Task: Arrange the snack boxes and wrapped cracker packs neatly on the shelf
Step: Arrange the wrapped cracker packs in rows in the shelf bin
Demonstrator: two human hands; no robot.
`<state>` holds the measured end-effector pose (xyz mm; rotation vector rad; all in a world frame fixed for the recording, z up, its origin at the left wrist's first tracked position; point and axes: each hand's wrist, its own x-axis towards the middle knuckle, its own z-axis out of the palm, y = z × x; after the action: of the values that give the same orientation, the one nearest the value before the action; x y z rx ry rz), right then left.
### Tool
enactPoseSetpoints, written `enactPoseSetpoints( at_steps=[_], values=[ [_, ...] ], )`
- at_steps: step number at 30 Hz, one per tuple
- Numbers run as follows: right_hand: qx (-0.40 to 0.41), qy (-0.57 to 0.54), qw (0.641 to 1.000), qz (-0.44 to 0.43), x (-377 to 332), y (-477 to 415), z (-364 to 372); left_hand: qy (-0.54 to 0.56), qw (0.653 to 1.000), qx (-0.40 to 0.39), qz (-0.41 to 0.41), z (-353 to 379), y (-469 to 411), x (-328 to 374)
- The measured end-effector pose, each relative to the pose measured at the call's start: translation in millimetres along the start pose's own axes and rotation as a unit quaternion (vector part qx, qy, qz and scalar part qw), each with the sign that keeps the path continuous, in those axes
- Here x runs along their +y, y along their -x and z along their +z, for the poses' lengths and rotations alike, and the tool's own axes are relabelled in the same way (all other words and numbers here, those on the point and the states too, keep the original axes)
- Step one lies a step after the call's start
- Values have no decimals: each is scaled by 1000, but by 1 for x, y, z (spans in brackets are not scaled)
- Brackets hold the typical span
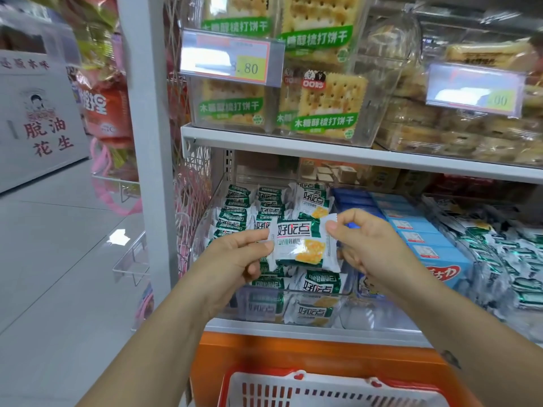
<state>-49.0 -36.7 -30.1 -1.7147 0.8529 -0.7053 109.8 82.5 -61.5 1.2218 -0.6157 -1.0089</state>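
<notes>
A white and green wrapped cracker pack [299, 245] is held flat above the clear bin [320, 292] on the lower shelf. My left hand [235, 257] pinches its left edge. My right hand [370, 245] pinches its right top corner between thumb and forefinger. Below it, several packs of the same kind [255, 207] stand in rows and lie loose in the bin. Blue snack boxes [417, 230] stand in a row just to the right, partly hidden behind my right hand.
Clear tubs of soda crackers [320, 104] with price tags [229, 57] fill the upper shelf [323, 148]. More silver-green packs [505, 254] lie heaped at the right. A red and white basket [323, 389] sits below. A white shelf post [150, 142] rises at the left, beside tiled floor.
</notes>
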Motion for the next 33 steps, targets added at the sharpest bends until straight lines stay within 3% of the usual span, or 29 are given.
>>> enactPoseSetpoints(
  at_steps=[5,8,13,19,23,25,27,30,33],
  values=[
    [-48,-26,998,-30,-10,7,-3,6,999,2,37,6,2,0],
    [-27,-1,999,-27,-9,12,-2,9,999,2,36,7,2,1],
    [-13,45,996,-78,2,19,7,-84,987,68,118,10,3,-2],
    [12,-21,996,-92,20,16,13,-100,984,40,139,11,4,-2],
    [-2,-47,994,-95,17,14,12,-119,983,63,121,10,2,-4],
    [-15,-15,993,-116,13,16,10,-70,992,65,88,11,2,-3],
    [-31,96,978,-180,12,18,9,-23,997,53,45,13,1,-3],
    [-35,257,918,-300,14,17,12,6,1000,11,3,17,5,-2],
    [-21,189,950,-248,10,16,10,-4,999,-43,12,16,9,1]
  ],
)
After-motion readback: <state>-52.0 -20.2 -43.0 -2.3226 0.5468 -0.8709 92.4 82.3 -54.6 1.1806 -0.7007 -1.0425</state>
